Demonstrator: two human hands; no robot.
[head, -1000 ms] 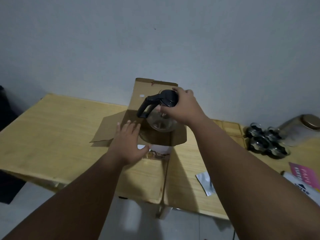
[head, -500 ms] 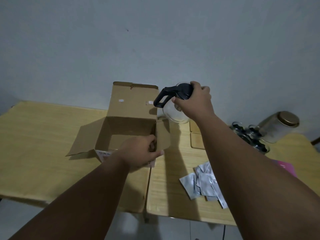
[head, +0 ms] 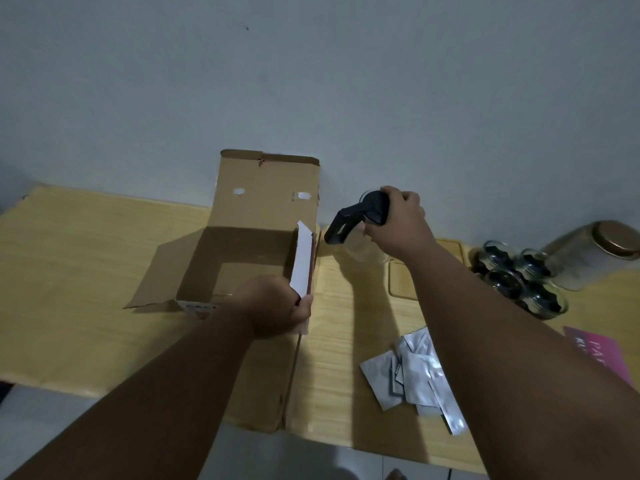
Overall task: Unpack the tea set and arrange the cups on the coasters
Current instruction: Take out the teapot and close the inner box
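Table (head: pixel 86 271): yellow wood, two tops butted together, the seam running to the near edge. Box (head: pixel 266 202): open cardboard, on the left top by the seam, back flap upright near the wall, left flap lying flat on the surface, a white flap standing along its right side; inside looks bare, though dim. Jar (head: pixel 581 258): tilted, gold lid, far right corner. Cups (head: pixel 512 278): a cluster of glass ones with dark inserts, touching each other, just beside the jar on its near left. Sachets (head: pixel 415 379): loose heap of silver foil packets near the front edge of the right top, partly under the right forearm. Card (head: pixel 595 348): pink, at the right edge, print cut off. Coasters (head: pixel 400 282): pale wooden squares by the back edge, between box and cups, no cup on them. Teapot (head: pixel 346 221): clear glass, black lid and handle, just right of the box near the back edge, handle pointing at the box; cannot tell whether its base touches the surface. Right hand (head: pixel 398 220): clamped from above on the teapot lid. Left hand (head: pixel 273 306): well apart from the right, fingers curled round the box's near right corner, thumb on the white flap.
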